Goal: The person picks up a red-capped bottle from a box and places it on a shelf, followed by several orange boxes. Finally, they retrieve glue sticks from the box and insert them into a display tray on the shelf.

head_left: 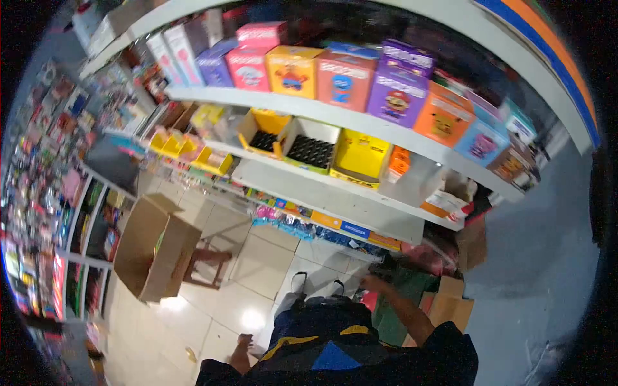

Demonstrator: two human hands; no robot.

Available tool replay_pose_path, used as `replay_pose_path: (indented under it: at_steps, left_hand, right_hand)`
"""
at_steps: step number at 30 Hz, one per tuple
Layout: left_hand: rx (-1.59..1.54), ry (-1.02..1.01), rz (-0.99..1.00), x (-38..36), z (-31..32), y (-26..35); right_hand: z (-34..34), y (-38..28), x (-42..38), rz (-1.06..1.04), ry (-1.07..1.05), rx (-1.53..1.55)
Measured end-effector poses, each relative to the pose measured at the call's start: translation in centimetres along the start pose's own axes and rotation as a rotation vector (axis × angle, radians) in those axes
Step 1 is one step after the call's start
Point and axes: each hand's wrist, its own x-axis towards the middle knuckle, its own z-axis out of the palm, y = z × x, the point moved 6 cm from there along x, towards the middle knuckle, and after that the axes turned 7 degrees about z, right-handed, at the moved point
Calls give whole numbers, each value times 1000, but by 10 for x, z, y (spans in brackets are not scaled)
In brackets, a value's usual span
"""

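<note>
My left hand [243, 341] hangs low beside my body over the tiled floor, its fingers loosely apart and nothing in them. On the other side, my right hand [373, 282] reaches forward past my hip, blurred, just above a pinkish-red item [368, 300] and beside a dark green container [402, 299]. Whether its fingers hold anything I cannot tell. An open cardboard box [450, 302] stands to the right of that arm. In front of me, the lower shelf [322, 196] shows a bare stretch of white surface.
Colourful boxes, among them a yellow one [293, 74] and a purple one [397, 96], line the upper shelf. Below are open display trays, one yellow [364, 154]. A large cardboard box [177, 248] rests on a wooden stool [209, 273] at left. Crowded racks fill the far left.
</note>
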Motion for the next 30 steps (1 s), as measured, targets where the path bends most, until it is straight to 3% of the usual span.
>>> replay_pose_path:
  at_steps: [6,8,11,13,14,16,18,20,24,30]
  left_hand:
    - [-52,37,47,-103,5,-80]
    - [-101,31,65,-112,21,-97]
    - [-166,-39,-50,-108,46,-124]
    - [-136,-9,-58,-119,62,-118]
    - [-91,-48,-27,-109,64,-129]
    - [-40,-75,-46,-100,66,-128]
    - [-112,-35,-70,-106,61,-112]
    - [-271,16,-20,-93,53,-117]
    - [-328,86,-64,-53,25,-107]
    - [-396,195,140,-35,-33,-60]
  right_hand:
    - [106,79,-52,367,-373,370]
    - [110,81,-50,397,-415,420]
    - [103,75,-9,277,-306,376]
    - [84,53,41,-181,75,153]
    - [74,43,65,-274,191,120]
    - [58,24,121,-225,219,209]
    - [24,-23,169,373,-178,616]
    - [-17,-91,190,373,-42,711]
    - [-44,-190,228,244,-175,600]
    - [2,-223,266,239,-330,266]
